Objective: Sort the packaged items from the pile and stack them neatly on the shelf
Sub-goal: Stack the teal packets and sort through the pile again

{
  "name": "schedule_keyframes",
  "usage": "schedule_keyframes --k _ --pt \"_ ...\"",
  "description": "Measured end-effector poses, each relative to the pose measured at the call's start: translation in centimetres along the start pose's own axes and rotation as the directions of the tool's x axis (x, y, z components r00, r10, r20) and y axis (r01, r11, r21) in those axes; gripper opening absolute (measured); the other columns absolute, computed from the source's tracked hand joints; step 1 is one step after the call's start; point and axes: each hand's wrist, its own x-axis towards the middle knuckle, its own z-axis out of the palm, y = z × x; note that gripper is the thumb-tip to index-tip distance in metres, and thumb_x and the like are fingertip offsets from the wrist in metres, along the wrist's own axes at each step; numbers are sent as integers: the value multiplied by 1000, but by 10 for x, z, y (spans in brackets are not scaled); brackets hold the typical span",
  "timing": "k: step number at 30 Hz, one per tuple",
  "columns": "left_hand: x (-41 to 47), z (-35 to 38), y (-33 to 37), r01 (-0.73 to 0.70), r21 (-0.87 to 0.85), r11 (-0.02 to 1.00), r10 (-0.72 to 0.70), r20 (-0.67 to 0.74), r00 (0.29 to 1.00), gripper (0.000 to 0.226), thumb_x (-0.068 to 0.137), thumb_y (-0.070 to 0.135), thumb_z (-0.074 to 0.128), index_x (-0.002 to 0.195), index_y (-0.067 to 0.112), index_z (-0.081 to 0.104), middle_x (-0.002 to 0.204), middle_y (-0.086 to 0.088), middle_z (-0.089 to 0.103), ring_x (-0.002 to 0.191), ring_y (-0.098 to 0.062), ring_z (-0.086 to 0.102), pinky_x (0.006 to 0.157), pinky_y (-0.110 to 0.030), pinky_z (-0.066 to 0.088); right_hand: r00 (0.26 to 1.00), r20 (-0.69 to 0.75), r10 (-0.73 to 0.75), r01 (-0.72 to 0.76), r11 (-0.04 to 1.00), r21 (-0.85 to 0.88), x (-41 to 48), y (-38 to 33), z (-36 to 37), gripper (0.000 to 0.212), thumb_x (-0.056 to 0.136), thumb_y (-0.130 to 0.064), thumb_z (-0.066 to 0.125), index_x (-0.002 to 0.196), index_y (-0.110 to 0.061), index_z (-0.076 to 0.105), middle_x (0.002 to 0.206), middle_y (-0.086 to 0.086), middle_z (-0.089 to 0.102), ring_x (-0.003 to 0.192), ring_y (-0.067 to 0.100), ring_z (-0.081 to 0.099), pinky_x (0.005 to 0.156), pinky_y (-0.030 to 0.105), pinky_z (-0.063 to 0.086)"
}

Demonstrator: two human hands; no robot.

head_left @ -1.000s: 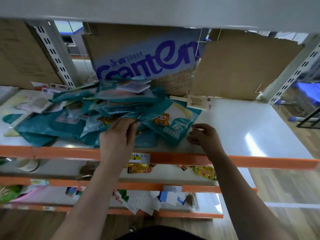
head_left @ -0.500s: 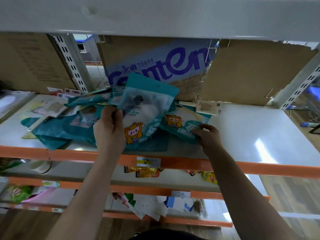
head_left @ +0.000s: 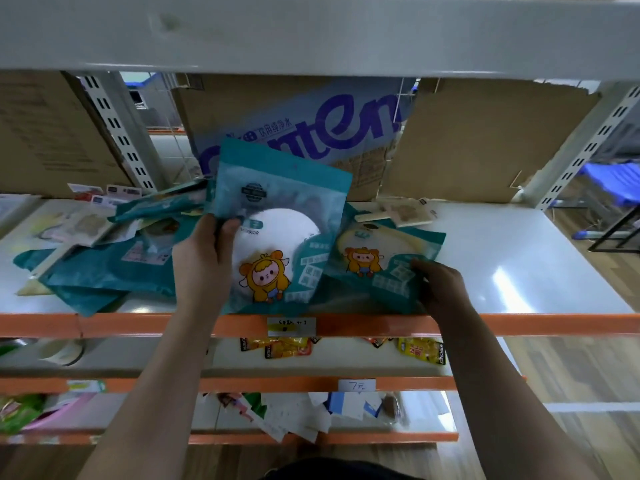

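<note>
Left hand (head_left: pixel 204 268) pinches teal mirror pouch (head_left: pixel 277 216) by left edge, pouch upright over pile (head_left: pixel 104 278). Right hand (head_left: pixel 441 289) grips near corner of second pouch (head_left: pixel 391 271), flat on shelf (head_left: pixel 502 254).

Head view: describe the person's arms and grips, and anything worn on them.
Both forearms are bare, with no sleeve in view. The left grip and right grip wear no gloves; no watch, band or ring shows. A dark garment edge shows at the bottom.
</note>
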Motion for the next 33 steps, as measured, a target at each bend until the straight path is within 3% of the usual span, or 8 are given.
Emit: schedule_keyframes --k 7,9,12,14,19,24,29,33 --pt "-5 23 6 263 -174 949 -253 76 965 38 102 31 50 78 2 53 65 -5 50 53 -8 40 45 -18 27 995 -34 -98 97 995 -28 -16 -5 -34 21 96 1 47 115 4 56 102 22 65 95 38 65 81 49 56" --pt "-11 28 13 308 -222 925 -289 113 951 39 101 32 51 78 1 52 64 -8 51 55 -16 42 46 -18 28 987 -59 -148 144 987 -75 -22 -7 -41 17 98 -2 46 112 0 56 96 18 66 87 33 66 80 49 56" --pt "-19 35 18 408 -349 844 -367 180 913 41 98 39 55 86 0 59 78 -22 63 65 -35 56 58 -42 47 964 -106 -243 228 964 -139 -26 -8 -50 13 100 -11 49 98 -9 61 88 11 68 78 26 67 79 44 57" --pt "-25 38 20 479 -376 793 -427 218 878 41 94 44 60 87 3 63 83 -20 67 75 -42 64 65 -54 53 949 -123 -289 271 952 -146 -29 -10 -53 18 101 -19 49 90 -14 62 85 8 68 74 23 66 75 41 56" --pt "-42 28 28 562 -448 695 -487 281 827 28 91 41 63 89 13 66 84 -10 72 78 -33 70 69 -47 58 922 -97 -375 350 914 -205 -28 -10 -52 27 103 -30 45 88 -15 61 87 11 65 81 28 64 78 46 55" --pt "-54 0 23 544 -469 696 -523 189 831 20 97 28 57 87 12 64 68 4 70 58 -5 65 49 -18 51 890 -31 -454 435 868 -240 -33 -8 -26 27 102 -30 46 83 -16 60 81 11 60 78 28 59 75 46 52" --pt "-62 -47 -16 488 -436 756 -538 10 843 38 98 33 58 84 -3 58 71 -10 57 60 -12 53 57 -37 41 822 117 -557 567 782 -258 -52 -6 26 20 101 -20 47 88 -11 59 72 1 57 64 13 57 60 27 47" --pt "-67 -94 -55 476 -370 798 -553 -135 822 43 93 49 54 85 8 59 77 -12 59 68 -22 53 58 -48 43 767 225 -601 642 731 -233 -76 5 84 18 101 -14 46 88 -11 58 70 -2 57 56 4 56 50 20 47"
